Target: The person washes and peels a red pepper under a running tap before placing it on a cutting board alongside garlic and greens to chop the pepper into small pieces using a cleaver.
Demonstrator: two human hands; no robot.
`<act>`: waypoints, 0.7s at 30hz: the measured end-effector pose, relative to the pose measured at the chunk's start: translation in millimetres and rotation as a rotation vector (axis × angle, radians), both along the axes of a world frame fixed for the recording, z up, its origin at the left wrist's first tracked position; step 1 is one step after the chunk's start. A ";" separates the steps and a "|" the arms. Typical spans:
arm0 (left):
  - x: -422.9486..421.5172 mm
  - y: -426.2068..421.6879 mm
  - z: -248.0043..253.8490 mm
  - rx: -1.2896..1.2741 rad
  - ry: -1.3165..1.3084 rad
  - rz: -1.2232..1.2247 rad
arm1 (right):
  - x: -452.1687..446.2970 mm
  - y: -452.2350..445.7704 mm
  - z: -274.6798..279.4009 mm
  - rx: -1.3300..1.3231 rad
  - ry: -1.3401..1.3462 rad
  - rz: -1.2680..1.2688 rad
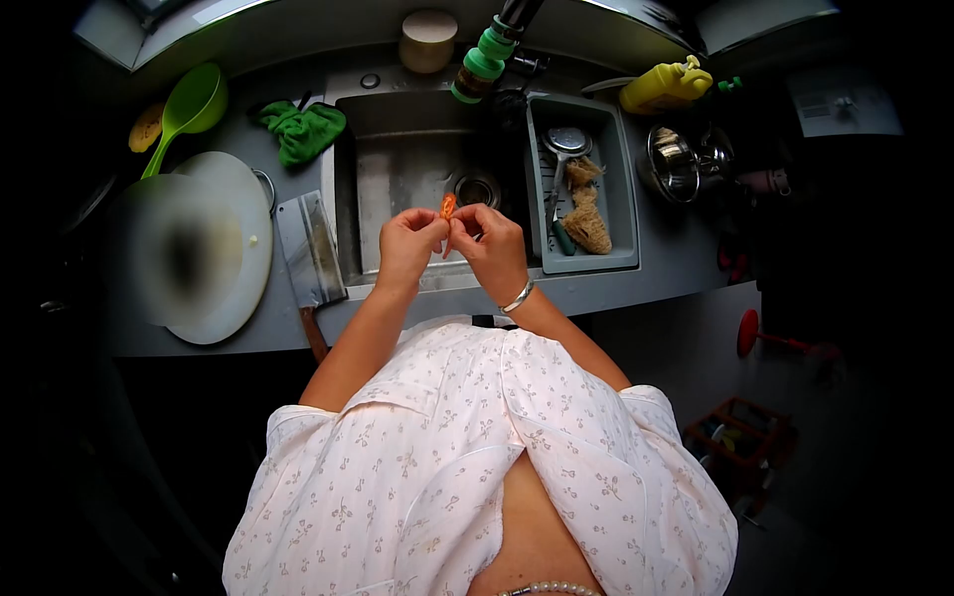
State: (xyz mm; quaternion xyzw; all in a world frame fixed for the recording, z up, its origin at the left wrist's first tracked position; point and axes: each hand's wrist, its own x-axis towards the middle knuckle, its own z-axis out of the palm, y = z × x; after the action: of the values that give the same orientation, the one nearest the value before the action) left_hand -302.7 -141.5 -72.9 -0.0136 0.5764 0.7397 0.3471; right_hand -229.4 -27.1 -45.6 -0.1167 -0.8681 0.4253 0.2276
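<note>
Over the near part of the metal sink (388,169), both hands meet at a small, shiny orange piece (448,206), whose kind I cannot make out. My left hand (409,243) pinches it from the left with thumb and forefinger. From the other side, my right hand (489,248), with a silver bangle at the wrist, pinches it too. The piece pokes up between the fingertips, its lower part hidden by them. Behind it lies the round drain (477,187).
Left of the sink lie a cleaver (310,248), a round white board (243,288), a green cloth (303,131) and a green ladle (194,104). A grey basket (586,263) holds sponges. Beyond are a yellow bottle (666,87) and metal bowls (674,164). A green-ringed faucet (484,62) overhangs the sink.
</note>
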 end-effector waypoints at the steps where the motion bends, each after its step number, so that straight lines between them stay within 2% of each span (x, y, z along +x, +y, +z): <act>1: 0.3 0.3 0.4 0.043 -0.057 0.007 | 0.9 -3.0 4.0 -0.252 -0.069 -0.031; 2: -0.3 -0.2 -0.1 0.043 -0.057 0.007 | 1.2 -4.6 6.3 -0.503 -0.136 -0.062; 3: -1.0 -1.3 -0.9 0.086 -0.131 -0.011 | 1.4 -4.0 5.5 -0.504 -0.137 -0.062; 5: -1.2 -2.1 -2.7 0.128 -0.205 -0.030 | 1.5 -1.5 2.1 -0.826 -0.179 -0.071; 6: -1.0 -1.8 -3.8 0.167 -0.258 -0.018 | 1.8 -0.6 0.3 -0.826 -0.179 -0.073; 7: -0.9 -1.2 -3.9 0.206 -0.312 -0.007 | 2.2 0.6 -1.5 -0.944 -0.174 -0.077; 11: 0.9 0.2 0.8 0.248 -0.341 -0.002 | 1.5 3.2 1.1 -1.259 -0.168 -0.066; 12: 2.3 0.8 -1.8 0.304 -0.354 0.015 | 1.6 4.5 0.1 -1.259 -0.168 -0.066; 14: 3.0 0.0 -6.3 0.360 -0.367 0.034 | 1.9 8.0 -4.6 -1.480 -0.131 0.009; 18: 2.4 -3.7 -4.3 0.452 -0.360 -0.096 | 4.0 12.1 -8.3 -1.534 -0.127 0.036; 20: -0.2 -4.7 -4.1 0.457 -0.381 -0.112 | 5.0 15.8 -4.1 -1.223 -0.191 0.048; 21: -3.8 -6.4 -5.8 0.456 -0.482 -0.103 | 5.5 16.4 -2.3 -1.223 -0.192 0.049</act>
State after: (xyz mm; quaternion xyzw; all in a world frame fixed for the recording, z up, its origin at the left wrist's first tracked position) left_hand -306.5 -147.9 -78.7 -0.0811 0.2970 0.8067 0.5045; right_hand -224.0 -10.7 -47.9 -0.2437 -0.4861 0.8387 0.0307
